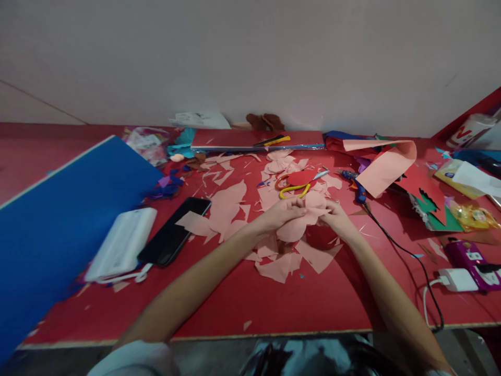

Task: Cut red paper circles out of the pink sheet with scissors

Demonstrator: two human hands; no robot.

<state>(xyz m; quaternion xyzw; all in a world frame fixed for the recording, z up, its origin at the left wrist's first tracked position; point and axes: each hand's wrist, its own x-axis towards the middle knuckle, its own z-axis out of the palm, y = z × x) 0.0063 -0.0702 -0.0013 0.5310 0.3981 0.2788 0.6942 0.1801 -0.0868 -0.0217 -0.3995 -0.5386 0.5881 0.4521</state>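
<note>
Over the middle of the red table, my left hand (286, 214) pinches the edge of a pale pink, petal-like cut-out (315, 200). On its other side, my right hand (335, 218) has its fingers closed on the same piece; some fingertips are hidden behind it. Below and around both hands lie several pink offcuts (278, 267), with larger leaf-shaped pieces to the left. Just beyond my hands rest scissors with yellow handles (294, 191), beside a round red piece (303, 178). Whether the material is felt or paper I cannot tell.
A blue glue gun (360, 194) trails a black cord on the right, near a curled pink sheet (385, 167) and a purple power strip (472, 263). To the left are a black phone (176, 232), a white power bank (122, 243) and a large blue board (74, 209).
</note>
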